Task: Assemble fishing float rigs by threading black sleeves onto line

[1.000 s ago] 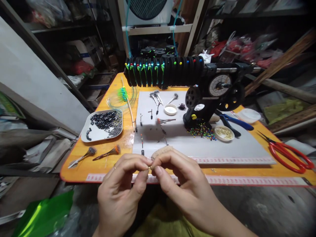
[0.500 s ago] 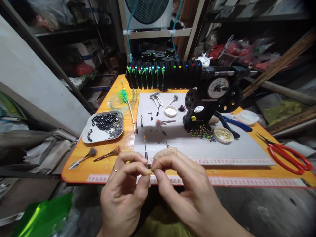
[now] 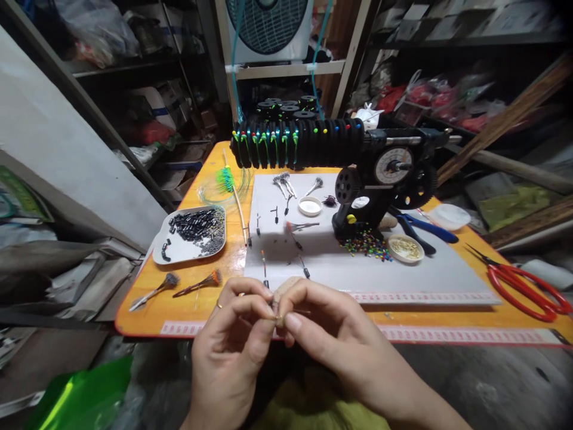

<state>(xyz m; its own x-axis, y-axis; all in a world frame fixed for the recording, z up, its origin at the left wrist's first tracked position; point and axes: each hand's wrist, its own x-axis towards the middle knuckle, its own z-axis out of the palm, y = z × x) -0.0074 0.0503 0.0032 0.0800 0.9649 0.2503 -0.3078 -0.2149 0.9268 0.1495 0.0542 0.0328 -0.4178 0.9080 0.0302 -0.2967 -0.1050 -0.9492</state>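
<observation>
My left hand point(image 3: 233, 352), with a ring on one finger, is closed in a pinch just in front of the table edge. My right hand point(image 3: 344, 337) pinches against it, fingertips meeting. Between them is a tiny yellowish thing, too small to name. Beige tape point(image 3: 285, 289) wraps a finger of the right hand. Just beyond the hands, small black cylindrical weights with thin stems lie on the white board point(image 3: 380, 278), one weight point(image 3: 307, 273) close to the right hand. An orange-tipped stem point(image 3: 264, 263) lies beyond the left fingertips.
A white tray point(image 3: 157, 254) holds black cylinders and grey bits. A black spool machine point(image 3: 298, 143) stands behind, coloured beads point(image 3: 367, 242) at its base. A dish of gold bits point(image 3: 406, 249), blue pliers point(image 3: 432, 230) and red scissors point(image 3: 521, 286) sit right. A ruler strip point(image 3: 447, 332) lines the front edge.
Both hands have shifted slightly right in view, and the fingertips press closer together. The table scene has moved slightly down in view.
</observation>
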